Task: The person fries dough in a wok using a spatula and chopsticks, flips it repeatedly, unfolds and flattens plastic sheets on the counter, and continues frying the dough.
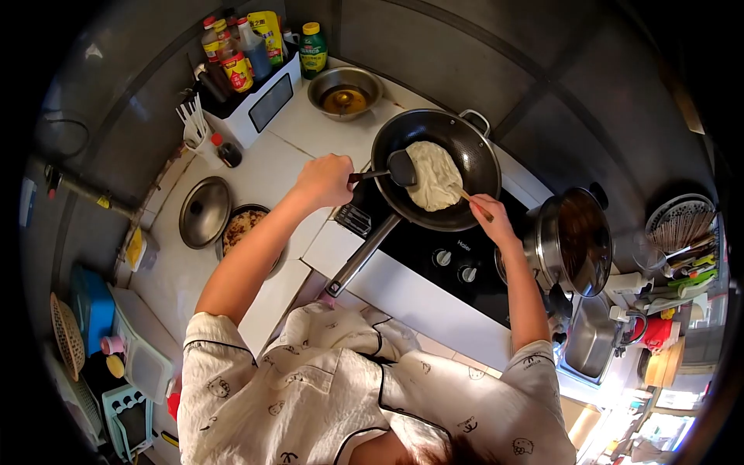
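While the left hand (325, 182) has its grip closed round a black spatula (402, 168), the right hand (497, 221) clamps a stick (464, 194). Both tools reach a pale pancake (432, 174) in the pan (474, 151) on the stove (418, 262).

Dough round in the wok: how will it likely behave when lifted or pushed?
The dough round is probably floppy, since its surface lies in wrinkles. It may slide when pushed, as the wok looks glossy inside.

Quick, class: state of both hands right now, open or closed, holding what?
Left hand: closed, holding the spatula.
Right hand: closed, holding a wooden utensil.
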`<state>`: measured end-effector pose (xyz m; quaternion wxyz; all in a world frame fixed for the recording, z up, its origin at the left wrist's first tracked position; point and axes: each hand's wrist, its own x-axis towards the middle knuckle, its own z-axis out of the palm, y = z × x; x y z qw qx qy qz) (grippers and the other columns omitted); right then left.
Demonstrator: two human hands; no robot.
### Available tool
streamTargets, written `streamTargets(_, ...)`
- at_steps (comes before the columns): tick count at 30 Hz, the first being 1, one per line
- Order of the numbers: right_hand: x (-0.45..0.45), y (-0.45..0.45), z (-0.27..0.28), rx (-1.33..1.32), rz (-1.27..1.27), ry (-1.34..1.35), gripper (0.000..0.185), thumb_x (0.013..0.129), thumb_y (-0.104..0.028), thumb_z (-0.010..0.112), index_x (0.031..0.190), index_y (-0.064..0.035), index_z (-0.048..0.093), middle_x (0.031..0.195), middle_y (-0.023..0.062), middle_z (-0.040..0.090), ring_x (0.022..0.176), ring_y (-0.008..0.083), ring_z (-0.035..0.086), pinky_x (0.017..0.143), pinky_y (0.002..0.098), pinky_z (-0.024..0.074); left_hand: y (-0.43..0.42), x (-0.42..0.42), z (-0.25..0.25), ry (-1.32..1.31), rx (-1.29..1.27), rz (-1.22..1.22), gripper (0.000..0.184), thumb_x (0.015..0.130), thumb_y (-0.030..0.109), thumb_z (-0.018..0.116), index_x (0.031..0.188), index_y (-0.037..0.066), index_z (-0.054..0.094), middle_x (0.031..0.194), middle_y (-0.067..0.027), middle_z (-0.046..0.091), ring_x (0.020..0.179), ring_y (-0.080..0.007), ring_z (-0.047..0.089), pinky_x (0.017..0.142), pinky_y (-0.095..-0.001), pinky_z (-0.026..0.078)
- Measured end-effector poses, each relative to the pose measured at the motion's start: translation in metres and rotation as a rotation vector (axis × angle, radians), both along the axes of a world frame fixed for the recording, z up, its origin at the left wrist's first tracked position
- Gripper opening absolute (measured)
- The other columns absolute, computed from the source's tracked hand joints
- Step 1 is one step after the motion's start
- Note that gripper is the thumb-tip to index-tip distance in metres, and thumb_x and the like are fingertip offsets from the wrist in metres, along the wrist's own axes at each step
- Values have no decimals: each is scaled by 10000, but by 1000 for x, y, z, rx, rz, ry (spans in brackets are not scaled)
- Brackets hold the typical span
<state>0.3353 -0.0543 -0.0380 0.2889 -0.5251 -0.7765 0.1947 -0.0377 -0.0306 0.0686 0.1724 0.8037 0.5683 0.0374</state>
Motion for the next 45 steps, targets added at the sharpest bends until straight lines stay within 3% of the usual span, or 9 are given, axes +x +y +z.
streamTargets(7, -2, 4, 19, -8, -143, 201, 157, 824, -56, 583, 931, 56, 607, 880, 134, 627, 726, 187, 604, 670, 244, 455, -1, -7, 2, -65, -58, 34, 134, 672, 120, 559, 762, 89, 655, 665, -126, 600, 690, -312, 583, 601, -398, 464)
streamTargets(13, 2, 1, 17, 22, 90, -107, 160, 818, -66, 582, 929, 46, 612, 881, 134, 621, 717, 226, 607, 652, 264, 458, 8, 3, -10, -43, -43, -28, 143, 664, 104, 552, 757, 91, 659, 681, -126, 605, 698, -307, 584, 596, -396, 465)
streamTargets(19, -2, 0, 28, -28, -85, 144, 154, 815, -63, 593, 916, 52, 612, 863, 117, 629, 715, 178, 609, 662, 244, 459, 21, 14, -9, 17, -54, -68, 190, 621, 82, 564, 792, 46, 638, 779, -151, 634, 777, -329, 611, 656, -399, 490)
streamTargets(21, -13, -3, 28, 6, -66, 210, 160, 821, -59, 588, 932, 55, 608, 860, 116, 623, 724, 165, 603, 672, 230, 456, 26, 18, -11, 43, -37, -74, 169, 641, 110, 568, 777, 86, 666, 755, -116, 635, 766, -302, 606, 631, -387, 484)
streamTargets(25, -18, 0, 8, -35, 54, 79, 198, 833, -95, 580, 979, 37, 604, 962, 160, 607, 866, 310, 591, 772, 311, 454, 38, 26, -9, 49, -76, -88, 175, 648, 140, 584, 788, 106, 685, 760, -99, 643, 774, -286, 608, 637, -372, 485)
streamTargets(28, -15, -6, 11, -33, 66, 4, 203, 840, -97, 570, 999, 26, 602, 978, 151, 603, 851, 304, 594, 759, 310, 456, 44, 20, -5, 17, -101, -145, 205, 599, 114, 567, 779, 40, 633, 768, -137, 641, 771, -308, 619, 641, -398, 492)
streamTargets(32, -1, -7, 14, -77, 54, 4, 204, 845, -91, 561, 1007, 28, 596, 975, 141, 603, 827, 293, 597, 725, 306, 460, 47, 9, -6, -17, -97, -90, 194, 623, 141, 588, 791, 71, 655, 764, -125, 642, 773, -300, 616, 639, -391, 489)
streamTargets(37, -26, -8, 18, 33, 39, 223, 138, 805, -33, 598, 911, 55, 610, 851, 146, 630, 736, 219, 613, 678, 257, 463, 42, 10, 3, 76, -90, -59, 193, 657, 152, 587, 814, 115, 693, 755, -108, 644, 775, -289, 610, 642, -382, 482)
streamTargets(45, -19, -14, 19, -72, 103, 28, 184, 829, -66, 576, 981, 33, 605, 935, 140, 614, 783, 280, 599, 700, 284, 462, 45, 11, -1, 62, -114, -122, 182, 649, 139, 583, 791, 108, 692, 735, -116, 639, 758, -297, 607, 620, -384, 477)
